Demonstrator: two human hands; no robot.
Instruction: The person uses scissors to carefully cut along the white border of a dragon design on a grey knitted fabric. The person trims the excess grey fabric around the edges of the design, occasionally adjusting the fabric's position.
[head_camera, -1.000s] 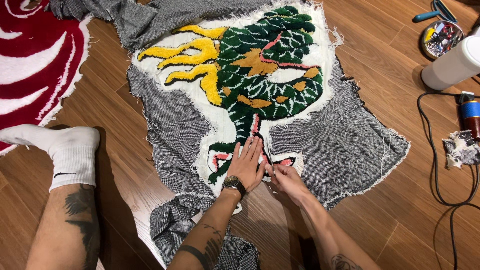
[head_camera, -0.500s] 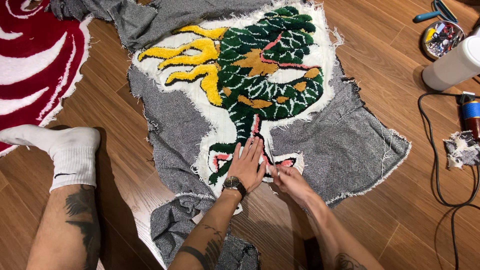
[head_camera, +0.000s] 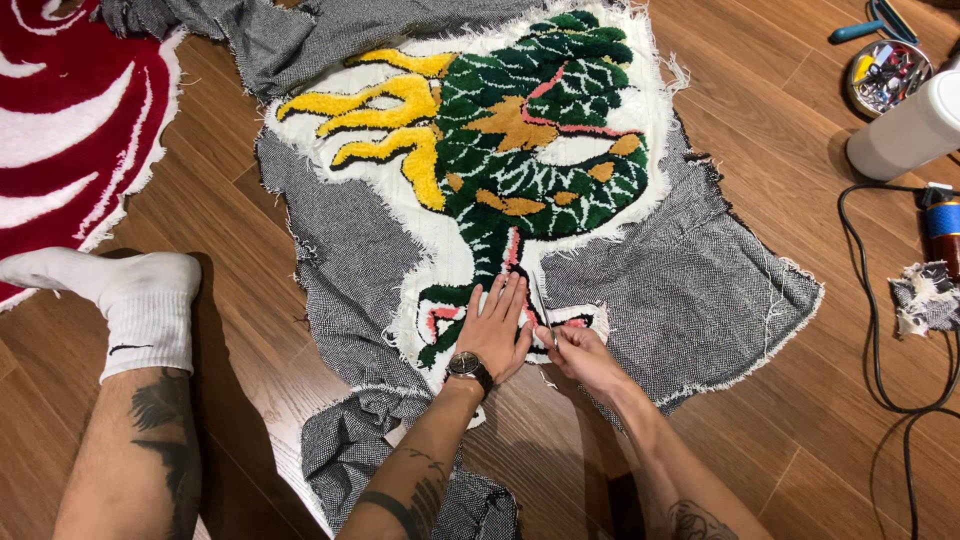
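Green, yellow and white tufted pile makes up the rug (head_camera: 500, 170), which lies flat on a grey backing cloth (head_camera: 690, 290) spread over the wooden floor (head_camera: 780, 90). At the rug's lower end, the left hand (head_camera: 497, 328) lies flat and open on the pile, fingers together and pointing up the rug, pressing it down; it holds nothing, and a dark watch (head_camera: 468, 366) sits on its wrist. Just beside it, touching the rug's bottom edge, the right hand (head_camera: 580, 352) is pinched at the white fringe, fingertips closed on the edge of the rug; whether a small tool is in the pinch cannot be told. Left of the rug a leg stretches across the floor, its foot in a white sock (head_camera: 140, 300). A red and white rug (head_camera: 70, 120) lies at the far left edge. On the right, well apart from the hands, stand a white cylinder (head_camera: 905, 130) and a round tin (head_camera: 885, 75) of small items, with a black cable (head_camera: 880, 330) looping over the boards and a scrap of frayed cloth (head_camera: 925, 298) near it.
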